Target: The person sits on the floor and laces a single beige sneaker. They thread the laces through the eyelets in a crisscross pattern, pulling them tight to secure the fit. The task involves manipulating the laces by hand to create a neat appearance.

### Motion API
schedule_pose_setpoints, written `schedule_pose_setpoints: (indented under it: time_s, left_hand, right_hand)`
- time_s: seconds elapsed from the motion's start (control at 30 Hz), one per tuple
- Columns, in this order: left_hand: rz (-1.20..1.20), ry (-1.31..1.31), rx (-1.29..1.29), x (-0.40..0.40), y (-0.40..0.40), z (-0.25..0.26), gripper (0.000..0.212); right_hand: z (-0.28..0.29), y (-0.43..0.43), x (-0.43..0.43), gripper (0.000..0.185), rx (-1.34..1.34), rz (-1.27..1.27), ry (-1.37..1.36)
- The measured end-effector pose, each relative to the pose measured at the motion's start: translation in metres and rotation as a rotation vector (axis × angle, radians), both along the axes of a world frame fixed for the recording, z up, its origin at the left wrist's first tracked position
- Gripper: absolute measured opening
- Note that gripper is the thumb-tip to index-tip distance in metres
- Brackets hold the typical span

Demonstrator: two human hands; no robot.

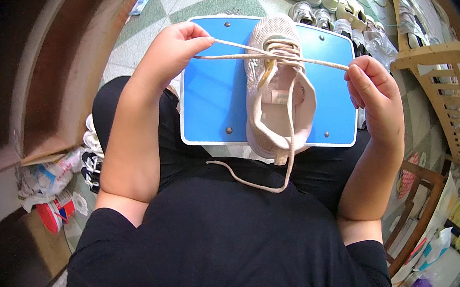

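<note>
A pale beige sneaker lies sole down on a blue board with a white rim, its toe pointing away from me. My left hand, off the shoe's left side, pinches a beige shoelace between thumb and fingertips. To the right of the shoe, my right hand pinches the lace too, which is stretched across the tongue between both hands. Lace is threaded through the front eyelets. Another length runs over the shoe's opening and heel, its loose end resting on my black clothing.
Several shoes stand on the tiled floor beyond the board's right side. A wooden rack is at the right, a wooden frame below it. At the left are a red-lidded tub, plastic bags and more shoes.
</note>
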State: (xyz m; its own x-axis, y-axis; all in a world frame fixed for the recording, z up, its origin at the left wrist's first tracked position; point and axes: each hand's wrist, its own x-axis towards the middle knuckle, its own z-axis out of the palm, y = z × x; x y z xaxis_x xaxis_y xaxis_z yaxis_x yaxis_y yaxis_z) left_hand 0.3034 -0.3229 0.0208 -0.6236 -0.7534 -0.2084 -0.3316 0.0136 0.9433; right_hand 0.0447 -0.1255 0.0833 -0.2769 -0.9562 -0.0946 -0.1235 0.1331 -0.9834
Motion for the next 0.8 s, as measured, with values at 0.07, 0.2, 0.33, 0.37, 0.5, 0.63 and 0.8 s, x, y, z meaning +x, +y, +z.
schedule_pose_setpoints:
  time_s: [0.07,0.2,0.33,0.37,0.5,0.63,0.8]
  left_hand:
    - [-0.057,-0.095,-0.051,0.004,-0.007,-0.010,0.017]
    - [-0.007,-0.299,-0.546,-0.002,0.006,-0.006,0.022]
    - [-0.107,0.381,-0.894,-0.033,0.055,0.026,0.026]
    - [-0.142,0.365,-0.978,-0.036,0.061,0.028,0.027]
    - [-0.188,0.333,-1.187,-0.037,0.059,0.026,0.027]
    - [-0.137,0.309,-1.160,-0.033,0.050,0.023,0.027]
    - [-0.216,0.432,-1.110,-0.039,0.056,0.019,0.028]
  right_hand:
    - [-0.001,-0.003,0.005,0.017,-0.008,0.015,-0.003]
    - [-0.009,-0.010,0.017,0.013,-0.048,0.010,0.009]
    - [-0.015,-0.017,0.048,0.009,-0.140,0.033,0.170]
    - [-0.014,-0.018,0.053,0.009,-0.140,0.051,0.232]
    - [-0.013,-0.019,0.059,0.007,-0.174,0.065,0.300]
    - [-0.017,-0.019,0.055,0.006,-0.184,-0.016,0.241]
    - [-0.020,-0.030,0.055,0.007,-0.307,0.055,0.561]
